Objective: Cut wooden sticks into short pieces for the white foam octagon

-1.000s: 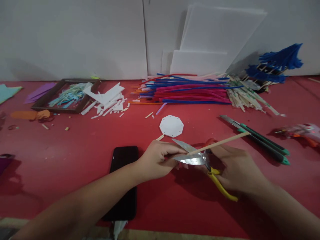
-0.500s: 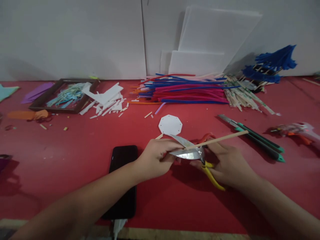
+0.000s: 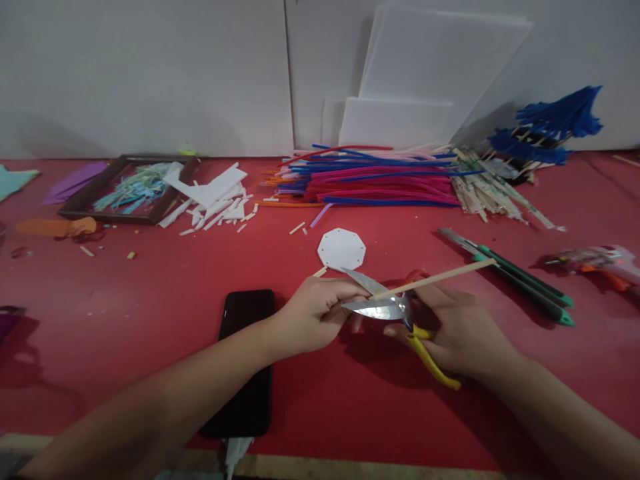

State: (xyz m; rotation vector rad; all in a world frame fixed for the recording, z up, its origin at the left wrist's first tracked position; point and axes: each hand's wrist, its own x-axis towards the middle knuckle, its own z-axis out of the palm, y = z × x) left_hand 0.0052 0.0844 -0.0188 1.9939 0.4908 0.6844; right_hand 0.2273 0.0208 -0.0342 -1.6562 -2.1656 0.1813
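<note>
My left hand (image 3: 320,312) pinches one end of a thin wooden stick (image 3: 445,275), which slants up to the right across the open blades of the scissors (image 3: 383,308). Those scissors have one yellow and one red handle, and my right hand (image 3: 457,327) grips them, with fingers partly hidden behind the handles. The stick passes between the blades close to my left fingertips. Just beyond the blade tips lies a white octagonal piece (image 3: 341,249) with small holes near its corners. A short stick piece (image 3: 321,272) rests beside it.
A black phone (image 3: 245,393) lies by my left forearm. A green and black utility knife (image 3: 525,280) and a glue gun (image 3: 595,259) are at right. Behind are pipe cleaners (image 3: 380,183), wrapped sticks (image 3: 485,190), white scraps (image 3: 215,193) and a brown frame (image 3: 110,217).
The hands, stick and scissors hold nearly the same pose. The scissors' yellow handle has swung slightly down and right, and the view has shifted a little.
</note>
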